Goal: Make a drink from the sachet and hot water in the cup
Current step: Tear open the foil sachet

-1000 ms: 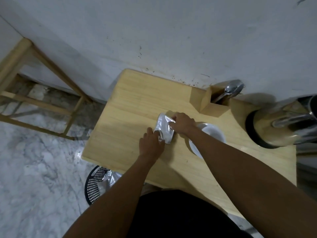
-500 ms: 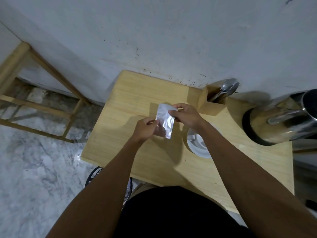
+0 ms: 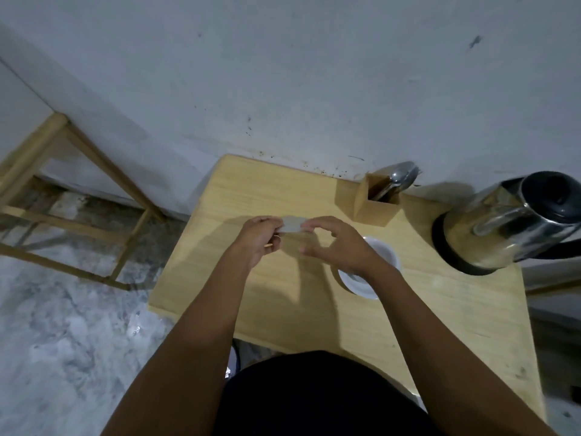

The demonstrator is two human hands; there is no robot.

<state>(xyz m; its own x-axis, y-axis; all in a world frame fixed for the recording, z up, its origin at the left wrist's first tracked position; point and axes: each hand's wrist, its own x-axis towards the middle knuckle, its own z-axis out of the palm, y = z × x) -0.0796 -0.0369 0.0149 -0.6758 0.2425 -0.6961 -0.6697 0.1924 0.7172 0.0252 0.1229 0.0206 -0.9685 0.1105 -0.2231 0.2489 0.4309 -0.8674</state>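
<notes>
A small silver sachet [image 3: 292,224] is held above the wooden table [image 3: 283,297], seen nearly edge-on. My left hand [image 3: 259,237] pinches its left end and my right hand [image 3: 333,243] pinches its right end. Just right of my right hand a white cup [image 3: 382,251] stands on a white saucer [image 3: 358,286], partly hidden by my wrist. A steel kettle [image 3: 503,221] with its lid open sits on a black base at the table's right end.
A wooden holder [image 3: 374,206] with a metal spoon [image 3: 399,177] stands at the back of the table by the grey wall. A wooden frame [image 3: 78,212] stands on the marble floor to the left.
Both hands have lifted the sachet off the table and turned it from face-up to nearly edge-on. The view has tilted so more of the wall and kettle show.
</notes>
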